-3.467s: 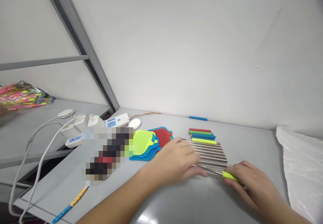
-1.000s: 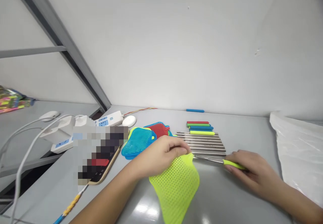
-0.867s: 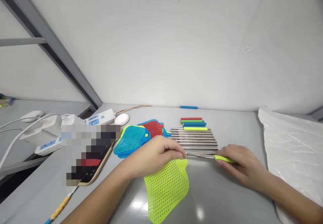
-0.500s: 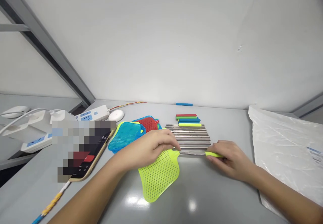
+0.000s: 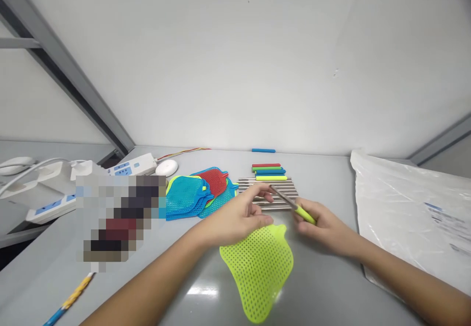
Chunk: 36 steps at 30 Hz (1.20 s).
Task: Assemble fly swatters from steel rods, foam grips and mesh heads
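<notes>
The writing in view is on the bag (image 5: 408, 213) at right: a bluish block of print with greyer lines below, too small and blurred to read. The bag is white, wrinkled and lies flat on the grey table (image 5: 324, 291).

The right hand (image 5: 322, 224) grasps a yellow-green handle (image 5: 305, 214), from which a steel rod (image 5: 284, 198) slants up and to the left. The left hand (image 5: 235, 218) is curled, its index fingertip at the rod's tip and its thumb along the upper edge of a yellow-green mesh (image 5: 261, 274) — whether it grips the mesh I cannot tell. The mesh is in front of the person, below the rod, its neck pointing to the upper right and apart from the rod.

Behind the hands lies a row of loose rods (image 5: 289, 188), side by side. A yellow tube (image 5: 271, 178) lies along their far edge; just beyond are blue (image 5: 270, 172), green (image 5: 267, 168) and red (image 5: 266, 165) ones, and another blue tube (image 5: 263, 150) sits near the wall.

Left of the rods is an overlapping pile (image 5: 184, 196) of meshes — mostly blue, with a red one (image 5: 217, 183) among them. Beside it, a pixelated patch hides what it covers. Behind are a white disc (image 5: 167, 167) and a power strip (image 5: 138, 164) with blue sockets.
</notes>
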Available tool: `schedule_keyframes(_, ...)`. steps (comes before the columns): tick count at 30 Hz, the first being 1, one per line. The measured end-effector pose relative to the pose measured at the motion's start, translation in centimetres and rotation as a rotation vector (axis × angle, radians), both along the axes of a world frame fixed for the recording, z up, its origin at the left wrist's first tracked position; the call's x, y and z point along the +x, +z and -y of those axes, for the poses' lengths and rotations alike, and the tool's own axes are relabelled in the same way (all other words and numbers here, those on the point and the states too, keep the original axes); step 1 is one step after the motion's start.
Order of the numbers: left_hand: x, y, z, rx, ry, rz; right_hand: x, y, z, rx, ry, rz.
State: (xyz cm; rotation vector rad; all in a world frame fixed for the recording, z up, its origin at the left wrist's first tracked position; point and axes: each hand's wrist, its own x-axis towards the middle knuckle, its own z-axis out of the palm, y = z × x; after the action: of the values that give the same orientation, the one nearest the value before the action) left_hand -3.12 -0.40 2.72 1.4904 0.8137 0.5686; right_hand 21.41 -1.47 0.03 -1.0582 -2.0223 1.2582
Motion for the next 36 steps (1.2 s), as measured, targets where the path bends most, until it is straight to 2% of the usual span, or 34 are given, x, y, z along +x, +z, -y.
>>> schedule_keyframes(2, 1.3, -0.8, 0.2, -0.029, -0.015, 0.022, -0.4, 0.4, 0.2, -0.123, 0.027, -0.047)
schedule_keyframes(5, 2.7, -1.6, 0.4, -0.068, 0.025, 0.12, -0.5, 0.4, 0.4, -0.346, 0.157, -0.133)
schedule_keyframes(7, 3.0, -1.7, 0.3, -0.149, 0.055, 0.222, -0.3, 0.1, 0.3, -0.425, 0.194, -0.21)
schedule_keyframes(9, 2.8, -1.4, 0.1, -0.288, 0.062, 0.345, -0.1, -0.1, -0.1, -0.427, 0.122, -0.287)
schedule_keyframes(12, 2.0, -0.8, -0.5, -0.508, 0.067, 0.569, 0.1, -0.4, -0.9, -0.378, -0.103, -0.415)
schedule_keyframes(14, 1.4, -0.4, -0.7, -0.569, 0.05, 0.679, 0.2, -0.5, -1.4, -0.335, -0.252, -0.486)
schedule_keyframes(17, 1.2, -0.4, -0.5, -0.506, -0.008, 0.694, 0.3, -0.6, -1.9, -0.317, -0.376, -0.535)
schedule_keyframes(20, 1.8, -0.9, 0.2, -0.457, 0.01, 0.521, 0.5, -0.6, -1.8, -0.342, -0.396, -0.542)
schedule_keyframes(23, 2.6, -1.3, 0.7, -0.488, 0.148, 0.357, 0.7, -0.8, -1.7, -0.402, -0.326, -0.527)
schedule_keyframes(27, 2.8, -1.1, 0.3, -0.423, 0.329, 0.327, 0.7, -1.3, -1.6, -0.45, -0.187, -0.528)
schedule_keyframes(33, 1.3, -0.4, -1.0, -0.226, 0.505, 0.391, 1.3, -1.3, -1.3, -0.209, -0.216, -0.289)
schedule_keyframes(36, 0.3, -0.2, -1.5, -0.151, 0.59, 0.472, 1.6, -1.0, -1.0, -0.151, -0.233, -0.162)
